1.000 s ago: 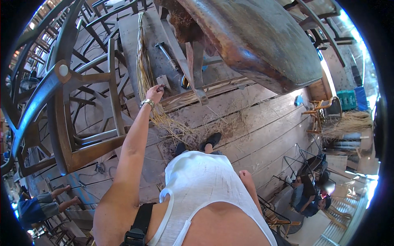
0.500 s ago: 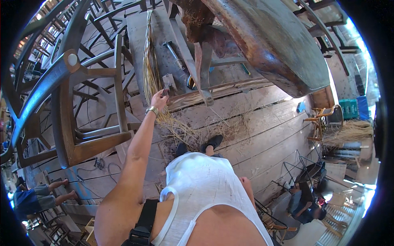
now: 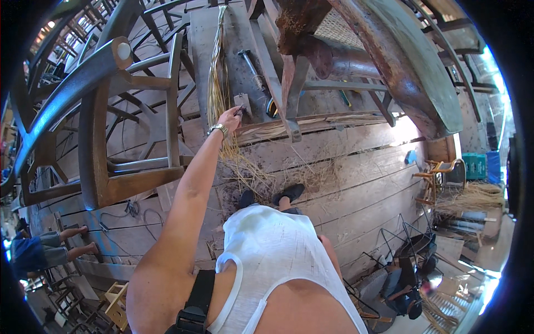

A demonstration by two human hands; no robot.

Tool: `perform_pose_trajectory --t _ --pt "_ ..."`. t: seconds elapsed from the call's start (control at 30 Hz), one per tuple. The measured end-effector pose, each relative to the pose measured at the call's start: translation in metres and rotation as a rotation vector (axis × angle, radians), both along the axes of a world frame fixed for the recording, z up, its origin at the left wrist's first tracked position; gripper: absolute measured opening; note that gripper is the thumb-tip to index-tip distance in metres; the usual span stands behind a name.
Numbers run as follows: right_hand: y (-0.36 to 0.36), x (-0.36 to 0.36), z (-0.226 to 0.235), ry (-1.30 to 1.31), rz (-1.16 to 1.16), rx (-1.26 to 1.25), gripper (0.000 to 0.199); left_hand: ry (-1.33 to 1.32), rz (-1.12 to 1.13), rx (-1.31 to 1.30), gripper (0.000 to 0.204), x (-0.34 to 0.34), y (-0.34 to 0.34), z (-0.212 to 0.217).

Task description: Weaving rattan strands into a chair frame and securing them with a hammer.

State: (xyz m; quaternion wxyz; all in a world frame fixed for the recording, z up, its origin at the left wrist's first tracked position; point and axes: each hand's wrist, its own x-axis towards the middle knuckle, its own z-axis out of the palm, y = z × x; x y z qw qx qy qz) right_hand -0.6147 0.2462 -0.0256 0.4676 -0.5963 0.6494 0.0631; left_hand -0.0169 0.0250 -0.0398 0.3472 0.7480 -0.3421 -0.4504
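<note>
My left hand [image 3: 228, 119], with a metal watch on its wrist, reaches forward to a low wooden bench [image 3: 200, 72]. Its fingers are closed on a small dark tool [image 3: 240, 112] whose kind I cannot make out. Just past the fingertips lies a small wooden block [image 3: 243, 104]. A bundle of straw-coloured cane strands [image 3: 218, 72] runs along the bench beside the hand, its loose ends spilling to the floor. A hammer-like tool [image 3: 253, 69] lies beyond. Of my right hand [image 3: 326, 245], only a sliver shows beside my white shirt; its fingers are hidden.
Stacked dark wooden chair frames [image 3: 100, 139] stand close on the left. A large wooden piece of furniture [image 3: 411, 72] overhangs the bench at right. Cane scraps [image 3: 311, 172] litter the plank floor. Other people are at the lower left and lower right; a teal crate [image 3: 474, 165] stands far right.
The view has shifted, so the bench and chairs sit further right. My left hand stays closed on the dark tool near the block. Less of my right hand shows beside the shirt.
</note>
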Motion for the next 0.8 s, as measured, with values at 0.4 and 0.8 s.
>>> perform_pose_trajectory --t 0.4,0.8 --pt "-0.03 0.018 0.017 0.072 0.123 0.0 0.035 0.167 0.001 -0.079 0.05 0.014 -0.001 -0.028" --pt "-0.133 0.057 0.003 0.136 0.538 0.016 0.033 0.142 0.038 -0.076 0.045 0.002 0.002 -0.01"
